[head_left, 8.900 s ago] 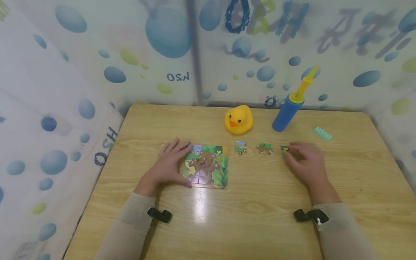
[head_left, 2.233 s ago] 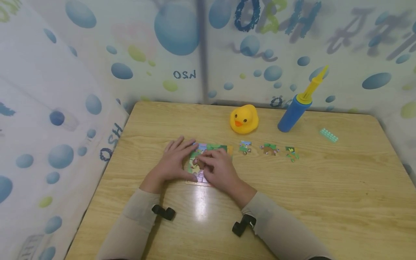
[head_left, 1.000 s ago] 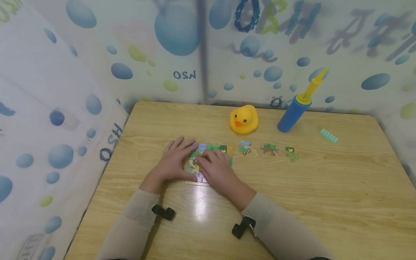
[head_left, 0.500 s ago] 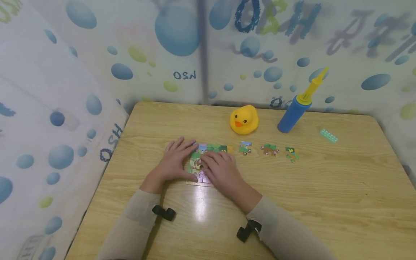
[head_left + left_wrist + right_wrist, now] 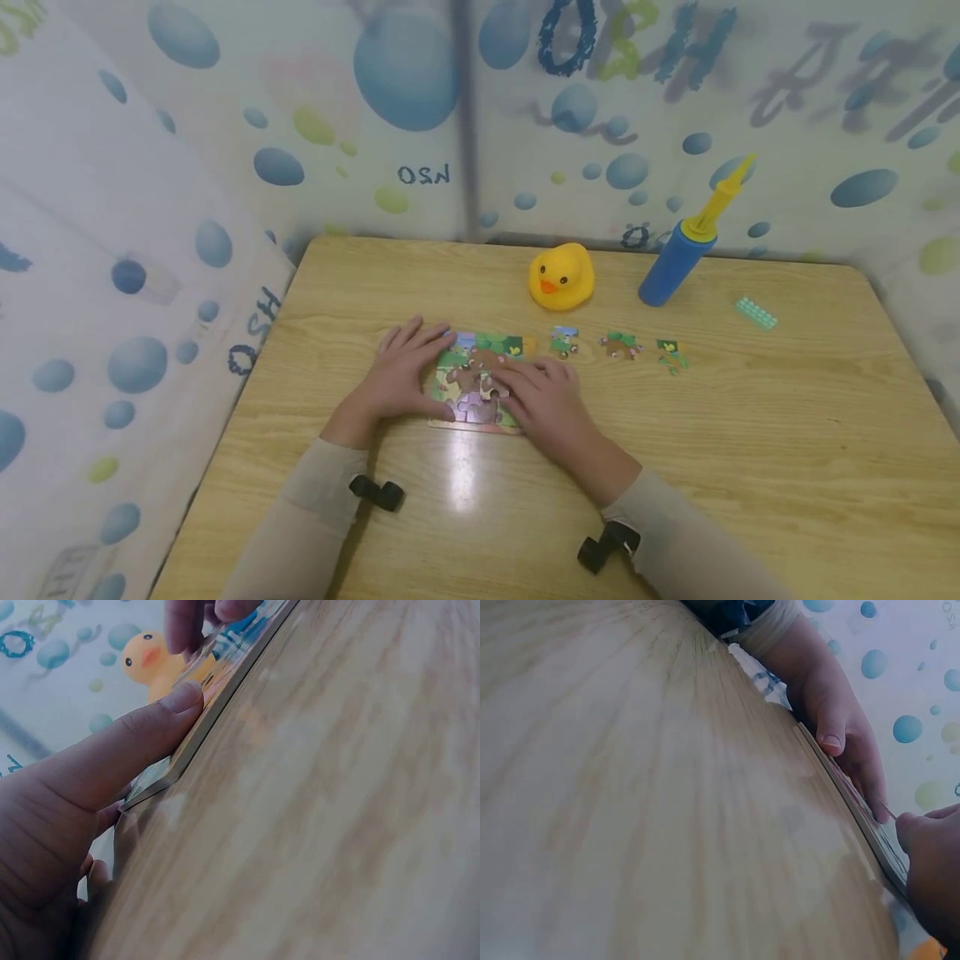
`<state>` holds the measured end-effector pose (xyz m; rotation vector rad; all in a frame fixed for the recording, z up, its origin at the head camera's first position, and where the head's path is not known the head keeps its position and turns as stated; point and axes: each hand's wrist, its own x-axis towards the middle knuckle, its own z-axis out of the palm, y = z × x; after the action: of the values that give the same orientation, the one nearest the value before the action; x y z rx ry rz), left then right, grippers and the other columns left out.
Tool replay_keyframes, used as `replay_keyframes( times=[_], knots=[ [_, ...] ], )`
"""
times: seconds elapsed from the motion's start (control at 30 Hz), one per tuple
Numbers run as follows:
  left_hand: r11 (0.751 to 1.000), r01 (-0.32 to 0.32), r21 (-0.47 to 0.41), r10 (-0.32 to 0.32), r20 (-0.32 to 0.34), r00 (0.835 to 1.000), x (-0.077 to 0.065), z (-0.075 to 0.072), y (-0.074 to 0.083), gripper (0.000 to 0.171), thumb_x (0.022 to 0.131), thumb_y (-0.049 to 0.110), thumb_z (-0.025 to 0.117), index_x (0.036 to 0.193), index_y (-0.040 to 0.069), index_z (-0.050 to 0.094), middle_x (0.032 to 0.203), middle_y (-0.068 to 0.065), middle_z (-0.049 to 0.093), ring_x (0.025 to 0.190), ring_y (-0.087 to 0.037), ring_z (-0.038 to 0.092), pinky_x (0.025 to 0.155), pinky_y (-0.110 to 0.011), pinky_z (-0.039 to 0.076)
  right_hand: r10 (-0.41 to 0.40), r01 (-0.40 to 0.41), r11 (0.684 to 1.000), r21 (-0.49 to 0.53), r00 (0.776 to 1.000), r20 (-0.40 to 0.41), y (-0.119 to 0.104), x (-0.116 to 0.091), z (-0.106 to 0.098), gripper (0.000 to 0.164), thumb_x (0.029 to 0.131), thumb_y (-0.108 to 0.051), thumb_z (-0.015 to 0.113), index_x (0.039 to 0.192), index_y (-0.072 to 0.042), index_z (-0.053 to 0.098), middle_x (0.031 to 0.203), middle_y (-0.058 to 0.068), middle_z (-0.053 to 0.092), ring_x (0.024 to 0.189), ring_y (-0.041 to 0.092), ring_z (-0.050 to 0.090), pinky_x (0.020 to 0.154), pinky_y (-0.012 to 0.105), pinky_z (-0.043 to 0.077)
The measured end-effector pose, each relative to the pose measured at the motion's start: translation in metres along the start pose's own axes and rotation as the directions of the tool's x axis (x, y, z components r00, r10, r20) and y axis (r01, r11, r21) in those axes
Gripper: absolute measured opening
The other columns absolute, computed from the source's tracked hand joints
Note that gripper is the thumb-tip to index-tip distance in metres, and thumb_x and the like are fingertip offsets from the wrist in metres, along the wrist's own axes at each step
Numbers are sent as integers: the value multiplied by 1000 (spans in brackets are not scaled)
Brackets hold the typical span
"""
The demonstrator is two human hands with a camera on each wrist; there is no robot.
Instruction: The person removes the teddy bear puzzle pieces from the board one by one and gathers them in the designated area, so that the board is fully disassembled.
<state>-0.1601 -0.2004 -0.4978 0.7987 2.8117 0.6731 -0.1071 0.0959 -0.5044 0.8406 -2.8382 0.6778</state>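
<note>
A jigsaw puzzle with a brown bear (image 5: 467, 383) lies in a flat tray (image 5: 450, 426) left of the table's middle. My left hand (image 5: 393, 375) rests along its left side, thumb straight on the near edge, as the left wrist view shows. My right hand (image 5: 551, 404) is over the puzzle's right half, pinching a puzzle piece (image 5: 491, 386) that stands tilted up from the board. That piece shows as a thin edge in the right wrist view. Right of the tray, three groups of loose pieces lie in a row: a left one (image 5: 564, 342), a middle one (image 5: 621, 346) and a right one (image 5: 672, 355).
Behind the loose pieces sits a yellow rubber duck (image 5: 561, 277). A blue hand pump (image 5: 677, 262) with a yellow nozzle stands to its right. A mint-green studded brick (image 5: 756, 313) lies farther right. Patterned walls border the table (image 5: 787, 433) at the back and left.
My right hand let go of the right-hand loose piece, came over to the puzzle, and now shifts rightward with a piece lifted at an angle. My left hand stays at the tray.
</note>
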Motion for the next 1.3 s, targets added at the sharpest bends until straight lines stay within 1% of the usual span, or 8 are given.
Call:
replay_keyframes(
  times=[0.27,0.4,0.5,0.63,0.77,0.87,1.07,1.3],
  knots=[
    [1000,-1,-16,1,6,1000,0,1,0,131,62,75,91,168,18,38,176,-1,27,163,-38,5,128,-60,-6,52,-51,998,47,998,-34,21,-17,-11,37,107,-32,66,143,-24,67,147,-6,64,130,27,50,107,52,32],
    [1000,-1,-22,1,12,1000,1,1,2,130,63,74,92,168,18,38,176,-1,27,163,-38,4,128,-60,-6,63,-59,997,47,996,-68,34,-27,-17,35,108,-31,66,141,-20,68,146,-2,66,130,29,51,105,54,32],
    [1000,1,-22,-1,15,1000,0,0,2,131,63,74,92,168,18,38,176,-1,27,163,-37,4,128,-59,-6,83,-80,995,51,994,-73,42,-33,-22,35,107,-30,67,140,-19,69,146,0,65,130,31,52,103,55,32],
    [1000,-1,-14,1,10,1000,0,-1,2,131,62,74,92,168,18,38,175,-2,28,163,-39,5,128,-61,-5,108,-103,993,63,991,-82,53,-41,-29,37,106,-29,69,141,-19,68,147,2,65,131,33,51,105,58,31],
    [1000,0,-9,0,11,1000,1,0,1,130,63,74,92,168,18,38,176,-2,27,163,-38,5,128,-61,-5,104,-96,992,78,989,-109,62,-47,-32,39,104,-26,72,141,-16,68,146,5,66,132,33,50,107,61,29],
    [1000,6,-6,-6,17,1000,1,1,0,130,64,74,91,168,19,37,176,0,26,164,-37,3,129,-59,-6,90,-79,993,90,988,-122,66,-49,-34,39,104,-25,72,141,-15,68,145,5,66,130,33,50,105,61,29],
    [1000,4,-10,-4,13,1000,0,2,-1,129,64,75,91,168,19,38,176,0,27,164,-37,4,129,-60,-5,58,-46,993,106,992,-114,65,-49,-35,38,103,-24,73,140,-14,69,144,3,67,127,33,49,103,59,29],
    [1000,-1,-17,1,5,1000,-1,1,1,129,64,72,92,168,18,38,176,-1,27,163,-38,5,129,-60,-4,50,-37,994,99,990,-131,65,-49,-33,37,102,-22,75,138,-14,71,142,2,69,125,32,50,101,57,30]
  ],
)
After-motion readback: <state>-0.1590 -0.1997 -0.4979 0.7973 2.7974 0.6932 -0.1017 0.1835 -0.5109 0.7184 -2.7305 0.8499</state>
